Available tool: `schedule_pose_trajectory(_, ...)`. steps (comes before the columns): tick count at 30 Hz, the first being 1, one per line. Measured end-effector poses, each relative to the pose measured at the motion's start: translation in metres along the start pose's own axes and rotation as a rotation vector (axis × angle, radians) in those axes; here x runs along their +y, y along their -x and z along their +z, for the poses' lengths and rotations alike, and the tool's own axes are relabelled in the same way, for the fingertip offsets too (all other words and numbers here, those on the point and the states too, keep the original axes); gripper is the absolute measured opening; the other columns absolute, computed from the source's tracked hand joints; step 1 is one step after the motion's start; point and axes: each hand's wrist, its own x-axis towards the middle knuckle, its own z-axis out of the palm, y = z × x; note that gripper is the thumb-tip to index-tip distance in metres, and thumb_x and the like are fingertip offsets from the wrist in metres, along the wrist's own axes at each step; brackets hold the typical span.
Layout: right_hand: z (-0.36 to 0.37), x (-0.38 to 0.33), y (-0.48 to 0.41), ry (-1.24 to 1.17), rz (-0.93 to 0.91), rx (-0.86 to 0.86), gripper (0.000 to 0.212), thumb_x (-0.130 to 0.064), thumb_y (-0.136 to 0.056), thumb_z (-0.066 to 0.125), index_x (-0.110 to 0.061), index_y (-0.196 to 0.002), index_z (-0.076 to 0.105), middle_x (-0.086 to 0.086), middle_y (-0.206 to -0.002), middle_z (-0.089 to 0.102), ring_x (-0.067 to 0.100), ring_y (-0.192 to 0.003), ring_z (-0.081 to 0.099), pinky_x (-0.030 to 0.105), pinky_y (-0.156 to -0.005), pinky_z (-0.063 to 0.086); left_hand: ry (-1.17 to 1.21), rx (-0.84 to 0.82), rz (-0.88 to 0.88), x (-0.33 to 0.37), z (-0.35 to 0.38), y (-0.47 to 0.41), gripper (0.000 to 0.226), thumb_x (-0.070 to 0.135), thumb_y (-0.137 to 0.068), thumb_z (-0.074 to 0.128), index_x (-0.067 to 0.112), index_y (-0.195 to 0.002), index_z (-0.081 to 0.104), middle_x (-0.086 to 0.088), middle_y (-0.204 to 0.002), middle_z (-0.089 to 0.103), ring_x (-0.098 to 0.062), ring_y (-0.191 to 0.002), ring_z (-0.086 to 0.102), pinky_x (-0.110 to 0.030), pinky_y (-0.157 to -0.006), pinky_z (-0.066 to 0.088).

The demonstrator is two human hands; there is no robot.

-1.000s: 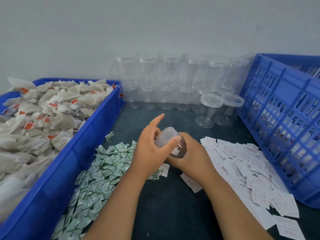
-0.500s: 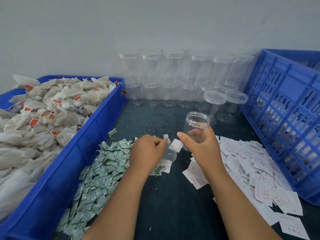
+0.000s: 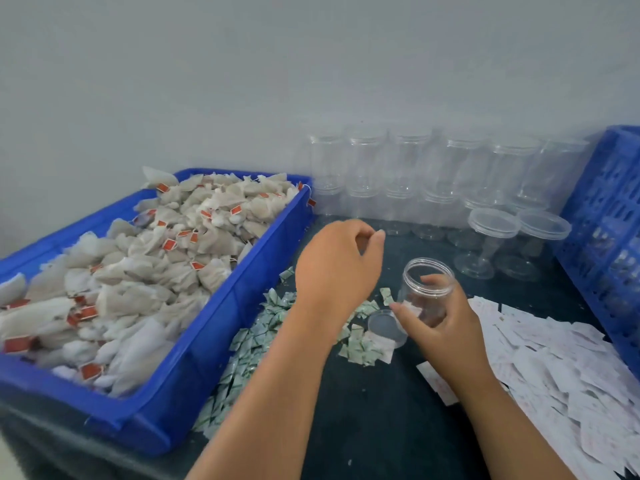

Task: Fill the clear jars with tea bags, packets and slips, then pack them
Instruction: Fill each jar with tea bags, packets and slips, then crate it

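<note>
while right hand (image 3: 446, 327) curls its fingers round the open jar (image 3: 412, 285) at centre right and left hand (image 3: 336, 268) hangs loosely curled, empty, above the packets (image 3: 256, 337): likely risk, one-handed jar tipping, or loose lid (image 3: 386, 327) nudged aside.

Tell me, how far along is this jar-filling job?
Barely begun. The lid is off and lies by the green packets. The right hand holds the open jar, which looks empty; the left hand hovers, apparently holding nothing. The tea bags, packets and slips must go in; empty jars wait by the wall.
</note>
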Motion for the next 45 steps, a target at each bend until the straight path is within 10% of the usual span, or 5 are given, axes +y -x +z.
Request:
schedule_pose_trajectory(6,-0.002,-0.003,0.002,0.003,0.024,-0.022,0.061,-0.083,-0.067,0.076,-0.054,-0.117,0.056,-0.029,-0.106,0.072,-0.005,-0.09,0.071,0.023,-0.069,0.052,-0.109,0.07,-0.233,-0.048,-0.09,-0.078,0.024,0.034,-0.095,0.056,0.022,-0.08,0.071,0.009,-0.073,0.07,-0.018,-0.073,0.066,-0.029,-0.059,0.045)
schedule_pose_trajectory(12,-0.001,0.002,-0.001,0.034,0.061,-0.06,0.056,-0.083,-0.067,0.077,-0.054,-0.11,0.058,-0.026,-0.104,0.074,-0.005,-0.091,0.07,0.034,-0.076,0.058,-0.503,-0.291,-0.379,-0.138,-0.103,-0.12,0.067,0.015,-0.098,0.062,0.033,-0.159,0.042,-0.009,-0.166,0.038,-0.034,-0.15,0.039,-0.048,-0.119,0.039)
schedule_pose_trajectory(24,0.004,0.007,-0.002,0.066,0.074,-0.091,0.059,-0.077,-0.067,0.079,-0.04,-0.109,0.062,-0.025,-0.102,0.075,-0.005,-0.09,0.071,0.036,-0.08,0.058,-0.356,0.054,-0.234,-0.182,-0.082,-0.111,0.02,0.016,-0.1,0.058,0.003,-0.098,0.072,-0.006,-0.09,0.068,-0.032,-0.09,0.069,-0.039,-0.072,0.052)
schedule_pose_trajectory(31,0.005,0.001,0.0,0.034,0.07,-0.104,0.063,-0.081,-0.067,0.084,-0.042,-0.112,0.062,-0.022,-0.104,0.075,0.001,-0.092,0.072,0.039,-0.079,0.058,0.045,0.146,-0.184,-0.117,-0.126,-0.121,0.024,0.027,-0.102,0.057,0.018,-0.119,0.071,0.0,-0.114,0.075,-0.016,-0.093,0.069,-0.027,-0.074,0.046)
schedule_pose_trajectory(45,-0.001,0.001,-0.002,-0.006,0.118,-0.108,0.057,-0.073,-0.07,0.081,-0.043,-0.113,0.061,-0.019,-0.104,0.076,-0.001,-0.096,0.072,0.029,-0.081,0.055,-0.438,-0.93,0.092,-0.072,-0.026,-0.061,0.022,0.036,-0.106,0.055,0.024,-0.123,0.062,0.005,-0.107,0.064,-0.006,-0.081,0.058,-0.026,-0.065,0.043)
